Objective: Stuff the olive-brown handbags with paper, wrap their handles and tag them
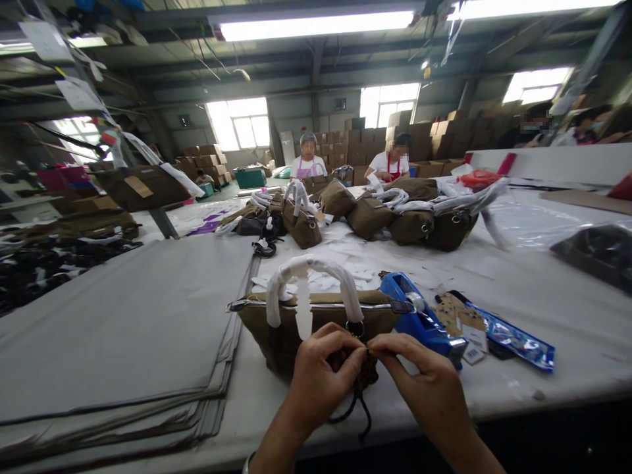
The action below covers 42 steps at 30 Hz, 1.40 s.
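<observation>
An olive-brown bag (pixel 276 329) stands upright at the near edge of the white table (pixel 567 303), in the middle of the view, its zip closed and its white-wrapped handles (pixel 306 270) arching above it. Both hands work at the bag's near face, just under the metal ring at the base of the right handle. The left hand (pixel 316 382) is curled, thumb and forefinger pinched on the top of a dark cord (pixel 358 405). The right hand (pixel 427 388) meets it fingertip to fingertip and nips the same cord from the right. The rest of the cord hangs loose below the fingers, over the table edge. Just right of the bag, touching or nearly touching it, sits a blue tape dispenser (pixel 419 316), with brown hang tags (pixel 461 316) and a shiny blue packet (pixel 513 339) further right. To the left lies a broad stack of grey sheets (pixel 123 329). Farther off, a heap of similar bags (pixel 375 214) stretches across the table, and beyond it two co-workers (pixel 307 161) stand facing this way.
</observation>
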Each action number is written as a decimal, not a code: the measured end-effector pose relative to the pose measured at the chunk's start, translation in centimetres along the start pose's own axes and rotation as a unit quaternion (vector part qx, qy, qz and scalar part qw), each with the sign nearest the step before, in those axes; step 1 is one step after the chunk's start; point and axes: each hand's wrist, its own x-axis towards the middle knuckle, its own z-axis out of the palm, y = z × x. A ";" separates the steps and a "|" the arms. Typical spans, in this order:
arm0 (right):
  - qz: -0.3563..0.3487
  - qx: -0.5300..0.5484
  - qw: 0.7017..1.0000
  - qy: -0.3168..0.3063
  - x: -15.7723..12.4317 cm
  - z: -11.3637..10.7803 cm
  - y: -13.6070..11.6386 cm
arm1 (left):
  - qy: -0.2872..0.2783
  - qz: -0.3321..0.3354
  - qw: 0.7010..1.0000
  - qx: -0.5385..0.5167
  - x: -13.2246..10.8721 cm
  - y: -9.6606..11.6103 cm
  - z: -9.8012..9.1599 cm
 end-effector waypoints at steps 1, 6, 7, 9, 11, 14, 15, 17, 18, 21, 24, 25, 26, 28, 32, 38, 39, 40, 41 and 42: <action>-0.020 -0.011 1.000 0.000 0.0 0.0 0.0 | 0.002 0.002 1.000 0.001 0.0 0.0 0.1; -0.065 -0.038 0.997 -0.017 0.1 0.3 0.1 | 0.022 0.017 1.000 0.001 0.0 -0.3 0.6; -0.066 -0.042 0.997 -0.019 0.1 0.4 0.2 | 0.026 0.021 0.999 0.003 0.0 -0.4 0.7; -0.067 -0.048 0.996 -0.017 0.0 0.7 0.3 | 0.034 0.028 0.999 0.009 0.1 -0.7 0.7; -0.063 -0.058 0.996 0.007 -0.5 0.9 0.4 | 0.049 0.038 0.998 0.004 0.1 -1.1 0.7; -0.036 -0.089 0.994 0.053 -1.7 1.2 0.6 | 0.102 0.046 0.993 -0.026 -0.8 -1.9 1.0; -0.021 -0.098 0.993 0.055 -2.2 1.3 0.7 | 0.136 0.042 0.989 -0.033 -1.4 -2.2 1.2; 0.012 -0.104 0.994 0.037 -3.3 1.5 0.8 | 0.214 0.023 0.976 -0.028 -2.9 -2.8 1.8; 0.029 -0.101 0.994 0.026 -3.7 1.7 0.8 | 0.247 0.008 0.969 -0.014 -3.7 -3.0 2.2; 0.075 -0.074 0.994 0.004 -4.4 2.2 0.7 | 0.251 -0.042 0.966 0.031 -5.7 -3.2 3.0; 0.102 -0.020 0.994 -0.012 -4.3 2.7 0.5 | 0.168 -0.080 0.981 0.061 -6.4 -3.2 3.1; 0.109 0.001 0.994 -0.019 -4.2 2.8 0.5 | 0.138 -0.089 0.984 0.072 -6.4 -3.2 3.0; 0.117 0.021 0.993 -0.025 -4.1 2.8 0.5 | 0.115 -0.098 0.985 0.083 -6.2 -3.3 2.9; 0.142 0.062 0.987 -0.032 -4.1 3.0 0.5 | 0.087 -0.120 0.985 0.093 -5.8 -3.5 2.7; 0.211 0.191 0.958 -0.041 -4.1 3.4 0.8 | 0.085 -0.149 0.983 0.071 -4.7 -3.4 2.7; 0.168 0.236 0.950 -0.114 -3.1 1.7 0.1 | 0.158 -0.173 0.972 -0.022 -3.8 -2.7 3.2; 0.147 0.215 0.956 -0.134 -2.6 0.8 0.1 | 0.165 -0.199 0.964 -0.063 -3.7 -2.8 3.3; 0.127 0.188 0.964 -0.141 -2.0 -0.2 0.4 | 0.170 -0.228 0.953 -0.105 -3.7 -2.8 3.3; 0.113 0.157 0.972 -0.131 -1.1 -1.4 1.0 | 0.173 -0.257 0.940 -0.143 -3.6 -2.9 3.3; 0.103 0.119 0.982 -0.102 0.0 -2.7 2.0 | 0.173 -0.284 0.927 -0.173 -3.6 -2.9 3.3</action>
